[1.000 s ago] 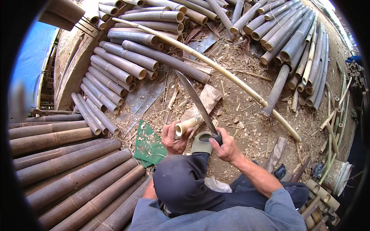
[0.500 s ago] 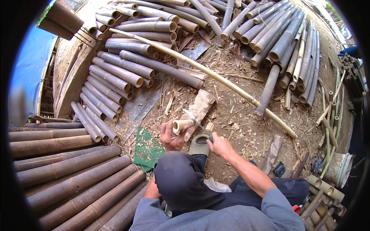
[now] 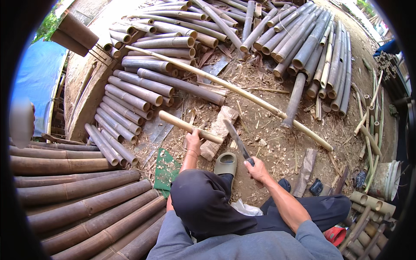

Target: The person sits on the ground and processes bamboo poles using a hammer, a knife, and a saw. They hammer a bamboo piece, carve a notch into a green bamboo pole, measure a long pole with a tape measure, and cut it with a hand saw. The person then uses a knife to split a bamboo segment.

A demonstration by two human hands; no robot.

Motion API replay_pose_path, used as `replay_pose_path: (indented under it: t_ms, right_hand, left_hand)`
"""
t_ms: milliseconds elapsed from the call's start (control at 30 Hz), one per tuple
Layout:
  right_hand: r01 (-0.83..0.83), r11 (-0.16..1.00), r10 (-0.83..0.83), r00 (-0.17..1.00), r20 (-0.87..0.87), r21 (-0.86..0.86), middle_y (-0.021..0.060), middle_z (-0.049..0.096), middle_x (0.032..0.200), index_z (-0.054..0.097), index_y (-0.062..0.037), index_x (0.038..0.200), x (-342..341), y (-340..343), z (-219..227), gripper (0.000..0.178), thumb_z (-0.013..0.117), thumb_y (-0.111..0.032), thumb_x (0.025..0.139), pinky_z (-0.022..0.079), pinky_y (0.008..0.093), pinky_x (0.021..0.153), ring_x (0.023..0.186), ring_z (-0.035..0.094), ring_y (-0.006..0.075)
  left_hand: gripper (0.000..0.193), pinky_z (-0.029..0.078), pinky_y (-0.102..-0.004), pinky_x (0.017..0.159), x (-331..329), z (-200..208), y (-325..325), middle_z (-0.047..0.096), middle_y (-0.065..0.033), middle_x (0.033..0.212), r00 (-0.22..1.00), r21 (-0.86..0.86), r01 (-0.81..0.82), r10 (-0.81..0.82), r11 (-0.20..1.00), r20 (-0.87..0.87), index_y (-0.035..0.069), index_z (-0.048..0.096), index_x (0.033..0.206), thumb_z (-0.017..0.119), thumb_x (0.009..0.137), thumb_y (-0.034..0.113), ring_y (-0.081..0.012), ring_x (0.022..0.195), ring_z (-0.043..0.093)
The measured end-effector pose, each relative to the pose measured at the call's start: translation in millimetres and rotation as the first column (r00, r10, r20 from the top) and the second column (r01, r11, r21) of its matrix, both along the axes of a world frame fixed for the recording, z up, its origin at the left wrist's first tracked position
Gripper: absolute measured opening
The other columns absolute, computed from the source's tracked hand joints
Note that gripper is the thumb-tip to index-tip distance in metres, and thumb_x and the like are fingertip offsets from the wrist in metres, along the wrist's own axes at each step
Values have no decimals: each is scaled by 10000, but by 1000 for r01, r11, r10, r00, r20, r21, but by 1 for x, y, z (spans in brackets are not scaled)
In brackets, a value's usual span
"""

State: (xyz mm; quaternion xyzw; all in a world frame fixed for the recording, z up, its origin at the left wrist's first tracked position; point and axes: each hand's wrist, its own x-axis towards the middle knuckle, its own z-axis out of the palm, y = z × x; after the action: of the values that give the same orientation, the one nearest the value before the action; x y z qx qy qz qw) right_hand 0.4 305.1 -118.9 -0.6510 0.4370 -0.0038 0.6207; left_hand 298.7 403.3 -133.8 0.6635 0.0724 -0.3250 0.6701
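My left hand (image 3: 193,142) is closed round the middle of a short, pale bamboo piece (image 3: 175,120). That piece slants above the ground, its right end over a flat wooden block (image 3: 221,130). My right hand (image 3: 258,169) grips the dark handle of a long-bladed knife (image 3: 236,138). The blade points up and to the left, apart from the bamboo. Below the block and between my hands is my foot in an olive sandal (image 3: 225,164).
Stacked dark bamboo lengths (image 3: 134,89) lie at the far left, more (image 3: 73,203) at near left. Another pile (image 3: 310,39) stands far right. A long pale pole (image 3: 242,93) crosses the ground. A green sheet (image 3: 167,169) lies by my left arm, a white bucket (image 3: 383,180) at right.
My left hand has swung the bamboo from end-on to lengthwise, moving it left and up. The knife has come away from it, down and right, with its blade now plainly visible.
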Motion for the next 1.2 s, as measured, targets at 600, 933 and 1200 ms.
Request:
replay_pose_path:
  t_ms: [600,933,1200]
  right_hand:
    - [-47,848,81,996,40,-527,204,659,836,574,-16,1068,18,-17,39,314,646,-256,879,535,437,663,728,669,375]
    - [-345,616,502,865,15,-708,155,626,886,582,-45,1029,52,7,44,245,666,-183,845,554,422,632,753,659,345]
    - [-404,607,532,846,-28,-684,143,604,768,543,-52,884,61,3,25,144,645,-144,841,552,420,562,650,647,325]
  left_hand:
    - [575,524,-292,532,-112,39,55,618,-90,907,634,-374,49,-318,926,-705,-15,564,1173,342,1016,491,-188,626,574]
    - [488,485,-314,495,-105,71,78,606,-79,817,523,-371,78,-355,925,-775,66,558,1105,361,1022,505,-178,611,588]
    - [464,469,-322,435,-112,81,65,630,-96,761,727,-113,257,-269,960,-632,37,594,1009,350,1035,430,-190,493,573]
